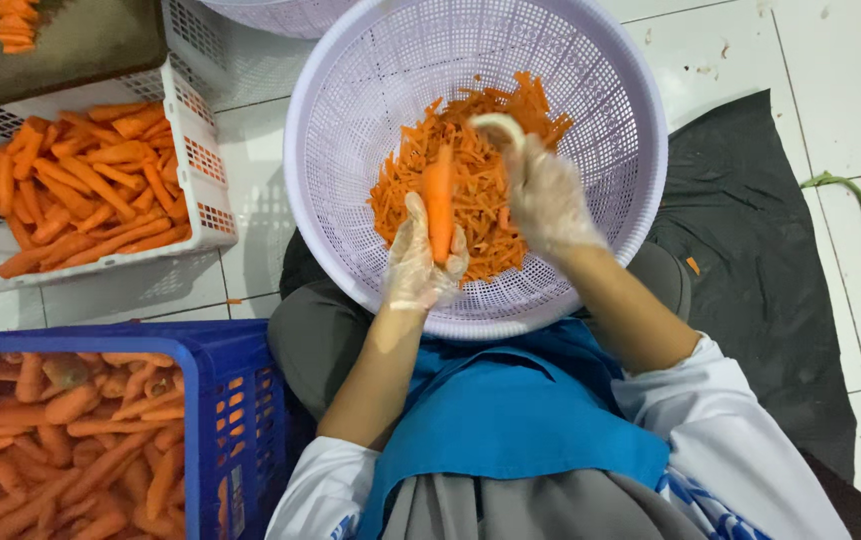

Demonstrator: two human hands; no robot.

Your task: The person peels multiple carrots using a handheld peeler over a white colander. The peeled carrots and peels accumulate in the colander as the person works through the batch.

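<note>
**Carrot peeled over a lilac basket**

Lower left of frame: blue plastic crate [240, 420] full of unpeeled carrots. Upper left: white slotted plastic crate [205, 150] of peeled orange carrot pieces. Centre: left hand [420, 265], in a thin clear glove, fingers clenched around a peeled orange carrot [438, 200] held upright over the round lilac plastic colander basket [350, 130]. Orange carrot shavings [480, 190] heap inside. Right hand [545, 195], gloved, grasps a pale-handled peeler [500, 125] just beside the carrot's top.
</note>
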